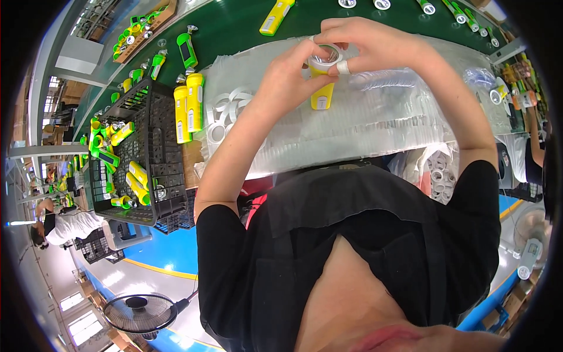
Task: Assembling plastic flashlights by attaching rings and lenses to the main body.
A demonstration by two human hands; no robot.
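Over the middle of the bench I have a yellow flashlight (322, 98) upright, its head toward me. A white ring with a clear round lens (326, 56) sits at that head. My left hand (291, 75) curls round the near left side, fingers closed on the ring's edge. On the other side my right hand (370, 46), with white tape on a finger, grips the same ring between thumb and fingers. Whether the ring is seated on the head cannot be made out. Loose white rings (218, 131) lie left of my left forearm, and a row of clear lenses (388, 80) lies under my right arm.
Two yellow flashlights (194, 104) stand beside a black crate (170, 152) of yellow and green ones at left. Another yellow flashlight (274, 19) lies on the green belt (234, 38) beyond the plastic-covered bench (281, 146). A bag of white rings (441, 176) hangs near my right elbow.
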